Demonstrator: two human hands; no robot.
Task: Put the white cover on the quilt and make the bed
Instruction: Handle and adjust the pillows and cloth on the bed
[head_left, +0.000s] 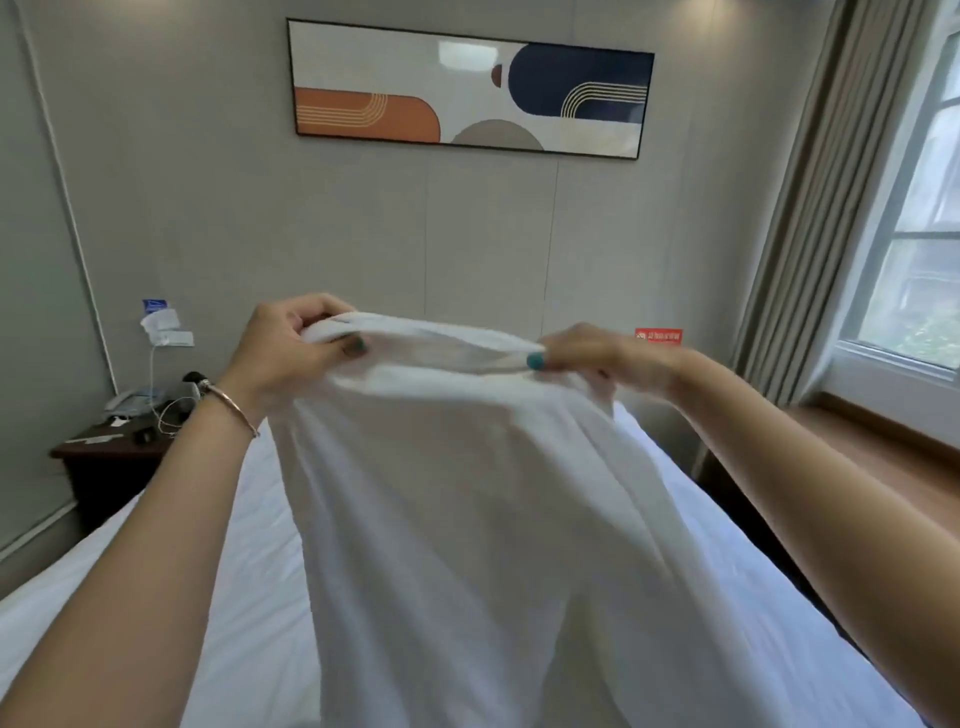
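The white cover hangs lifted in front of me over the bed. My left hand grips its top edge at the left, fingers curled over the bunched fabric. About an arm's width to the right, my right hand pinches the same edge between thumb and fingers. The cloth drapes down from both hands and spreads over the white bedding below. The quilt cannot be told apart from the other white bedding.
A dark nightstand with a phone and cables stands at the left by the wall. A framed picture hangs above the bed's head. At the right are a window, curtains and a wooden ledge.
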